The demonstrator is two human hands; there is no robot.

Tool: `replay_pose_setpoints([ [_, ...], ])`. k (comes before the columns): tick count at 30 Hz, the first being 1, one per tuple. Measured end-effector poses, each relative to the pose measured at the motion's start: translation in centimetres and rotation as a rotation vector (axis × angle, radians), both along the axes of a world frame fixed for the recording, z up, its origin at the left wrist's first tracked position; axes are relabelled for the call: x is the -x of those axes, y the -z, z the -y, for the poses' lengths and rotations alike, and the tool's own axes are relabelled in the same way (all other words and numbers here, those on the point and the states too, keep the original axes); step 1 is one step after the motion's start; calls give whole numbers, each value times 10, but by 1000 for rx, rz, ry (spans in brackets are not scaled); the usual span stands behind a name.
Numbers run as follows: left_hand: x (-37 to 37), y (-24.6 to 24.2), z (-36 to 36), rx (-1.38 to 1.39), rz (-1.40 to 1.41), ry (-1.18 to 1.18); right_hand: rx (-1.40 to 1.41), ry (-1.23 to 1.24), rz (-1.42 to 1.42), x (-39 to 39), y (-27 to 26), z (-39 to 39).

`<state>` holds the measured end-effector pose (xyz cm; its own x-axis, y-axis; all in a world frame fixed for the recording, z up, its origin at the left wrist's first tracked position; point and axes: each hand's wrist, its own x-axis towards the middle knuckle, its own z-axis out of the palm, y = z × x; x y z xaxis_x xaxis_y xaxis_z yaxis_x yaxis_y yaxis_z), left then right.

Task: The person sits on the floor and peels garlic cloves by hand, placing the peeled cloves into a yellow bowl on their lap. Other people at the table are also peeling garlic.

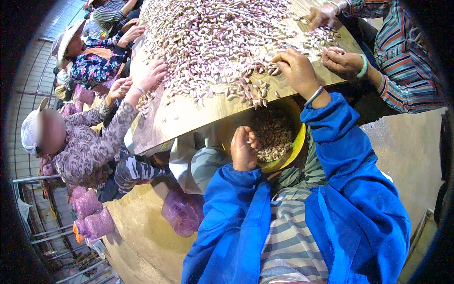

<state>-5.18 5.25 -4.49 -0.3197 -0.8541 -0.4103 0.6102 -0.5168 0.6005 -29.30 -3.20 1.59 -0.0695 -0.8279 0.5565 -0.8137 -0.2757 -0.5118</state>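
Observation:
Unpeeled garlic cloves with purple and white skins lie spread over a wooden table. My right hand reaches over the table's near edge, its bent fingertips touching cloves at the pile's border. Whether it grips one is hidden. Lower down, my left hand is curled at the side of a yellow tub, with a small pale piece, apparently a clove, between thumb and fingers. Inside the tub, partly under the table edge, lies a heap of cloves.
At right, a co-worker's hands are near the table corner, one wearing a green bangle. Another co-worker's hands work on the left side, with more people beyond. Purple mesh sacks and a purple bag rest on the floor.

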Motion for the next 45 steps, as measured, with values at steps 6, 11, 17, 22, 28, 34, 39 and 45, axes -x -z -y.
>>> replay_pose_setpoints([
  [6, 1, 6, 0, 8, -15, 4, 16, -105, -162, 9, 15, 4],
  [11, -4, 5, 2, -49, -65, 17, -26, -93, -174, -5, 17, 4],
  [17, -5, 6, 1, -29, -130, 6, -10, -136, -149, -12, 11, 1],
  [22, -7, 12, 1, 56, -56, 32, 137, -156, -35, -19, 8, -1],
  [28, -6, 8, 7, -144, -157, 11, -64, -240, 28, -26, 0, -7],
  [34, 5, -15, 0, 94, 175, -71, -109, -332, -108, -33, -4, -15],
  [39, 5, -24, 3, -110, -1, -71, -258, -283, -150, -34, -6, -16],
  [45, 3, -13, 3, -64, -54, -22, -31, -281, -89, -56, 1, -7],
])
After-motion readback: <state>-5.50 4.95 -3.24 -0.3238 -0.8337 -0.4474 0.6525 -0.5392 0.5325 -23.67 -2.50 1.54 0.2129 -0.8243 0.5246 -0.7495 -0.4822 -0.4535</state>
